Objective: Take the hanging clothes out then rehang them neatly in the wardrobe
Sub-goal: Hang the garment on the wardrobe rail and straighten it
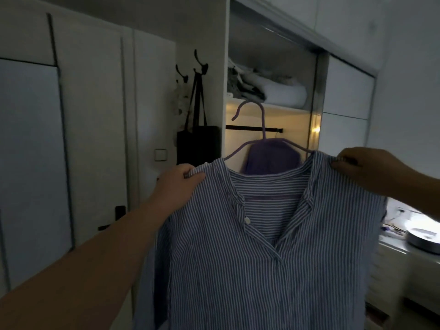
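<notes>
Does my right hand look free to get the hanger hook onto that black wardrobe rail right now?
Probably not yet. The right hand pinches the striped shirt at its shoulder, as the left hand does. The purple hanger hook is held in front of the rail, whose visible stretch looks bare.

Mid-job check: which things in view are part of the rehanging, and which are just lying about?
Part of the job:
striped shirt, gripped at the shoulders by left hand and right hand
purple hanger
wardrobe rail
purple garment

Lying about:
black tote bag on wall hooks
folded bedding on the top shelf
</notes>
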